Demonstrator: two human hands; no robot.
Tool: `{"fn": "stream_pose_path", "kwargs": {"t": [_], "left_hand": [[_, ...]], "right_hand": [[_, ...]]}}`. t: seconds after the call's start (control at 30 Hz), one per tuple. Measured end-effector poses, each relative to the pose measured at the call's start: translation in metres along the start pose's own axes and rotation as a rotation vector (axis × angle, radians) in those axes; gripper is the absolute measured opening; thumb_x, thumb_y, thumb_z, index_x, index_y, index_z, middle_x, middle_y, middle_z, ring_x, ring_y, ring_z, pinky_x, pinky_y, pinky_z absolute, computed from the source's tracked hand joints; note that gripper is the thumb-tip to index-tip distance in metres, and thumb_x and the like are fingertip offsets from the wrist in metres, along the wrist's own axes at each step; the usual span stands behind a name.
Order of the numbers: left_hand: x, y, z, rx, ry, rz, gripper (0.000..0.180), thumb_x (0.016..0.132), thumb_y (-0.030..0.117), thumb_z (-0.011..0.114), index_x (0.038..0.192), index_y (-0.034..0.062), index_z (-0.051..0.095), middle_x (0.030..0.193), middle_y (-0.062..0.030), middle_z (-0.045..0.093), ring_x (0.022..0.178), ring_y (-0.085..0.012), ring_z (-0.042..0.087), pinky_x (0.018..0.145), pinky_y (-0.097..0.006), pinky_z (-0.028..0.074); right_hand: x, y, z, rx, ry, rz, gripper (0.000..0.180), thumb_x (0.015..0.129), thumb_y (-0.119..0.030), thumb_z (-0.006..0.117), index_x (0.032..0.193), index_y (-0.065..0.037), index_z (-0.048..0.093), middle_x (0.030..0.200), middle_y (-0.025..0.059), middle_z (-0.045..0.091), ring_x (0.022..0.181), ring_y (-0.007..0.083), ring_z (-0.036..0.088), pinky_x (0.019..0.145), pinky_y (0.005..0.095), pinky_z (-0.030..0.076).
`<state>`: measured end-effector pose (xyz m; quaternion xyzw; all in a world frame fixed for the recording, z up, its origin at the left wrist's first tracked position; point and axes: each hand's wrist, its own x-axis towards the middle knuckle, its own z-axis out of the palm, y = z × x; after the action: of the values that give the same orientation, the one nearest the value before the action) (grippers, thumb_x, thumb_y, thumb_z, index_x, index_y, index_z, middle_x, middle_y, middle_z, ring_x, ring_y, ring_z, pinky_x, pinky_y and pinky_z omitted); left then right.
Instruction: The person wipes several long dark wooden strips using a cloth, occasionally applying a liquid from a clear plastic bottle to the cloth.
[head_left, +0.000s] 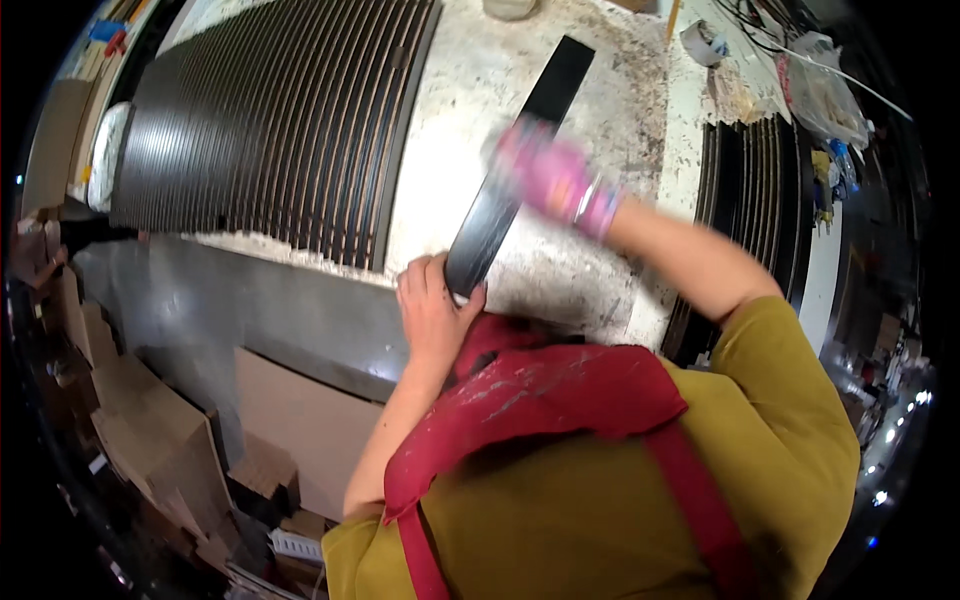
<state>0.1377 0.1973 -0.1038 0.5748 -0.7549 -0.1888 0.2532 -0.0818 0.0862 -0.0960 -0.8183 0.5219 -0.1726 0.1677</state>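
A long, narrow black board lies aslant on the pale, stained worktable, its far end pointing up and to the right. My bare left hand grips the near end, fingers on one side and thumb at the end edge. Over the middle of the board is my right hand in a pink glove, smeared by motion. Whether its fingers hold anything cannot be made out. To the left, many dark slats lie side by side in a wide row.
More dark boards stand packed together at the right. A tape roll and a clear plastic bag lie at the far right. Cardboard boxes and a large cardboard sheet are on the left below the table. Another person is at the far left.
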Motion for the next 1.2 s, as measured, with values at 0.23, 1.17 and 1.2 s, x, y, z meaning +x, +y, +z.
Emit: {"fn": "stream_pose_path", "kwargs": {"t": [0.23,1.17,1.2], "left_hand": [[-0.003,-0.016,0.013,-0.146,0.076,-0.011,0.096,0.058,0.023,0.084,0.135,-0.0018,0.034,0.107,-0.0167,0.052,0.094,-0.0315,0.049,0.086,-0.041,0.039],[0.003,-0.02,0.01,-0.103,-0.005,0.07,0.06,0.069,0.027,0.071,0.121,0.0049,0.051,0.101,-0.0148,0.053,0.093,-0.0336,0.052,0.08,-0.044,0.042],[0.005,-0.01,0.007,-0.106,-0.002,0.053,0.059,0.069,0.025,0.071,0.12,0.0051,0.052,0.103,-0.015,0.053,0.095,-0.0343,0.051,0.082,-0.044,0.042]], "right_hand": [[-0.006,-0.027,0.028,-0.521,0.257,-0.309,0.005,0.078,-0.009,0.052,0.078,-0.005,0.055,0.078,0.0124,0.061,0.075,0.0267,0.064,0.069,0.0371,0.052],[0.06,0.119,-0.053,-0.182,0.294,0.306,0.043,0.08,-0.017,0.059,0.12,-0.006,0.048,0.087,0.023,0.062,0.077,0.0395,0.062,0.065,0.0469,0.047],[0.061,0.177,-0.053,-0.146,0.378,0.386,0.037,0.083,-0.018,0.056,0.118,-0.007,0.049,0.087,0.0236,0.062,0.077,0.0394,0.061,0.065,0.0474,0.047]]}}
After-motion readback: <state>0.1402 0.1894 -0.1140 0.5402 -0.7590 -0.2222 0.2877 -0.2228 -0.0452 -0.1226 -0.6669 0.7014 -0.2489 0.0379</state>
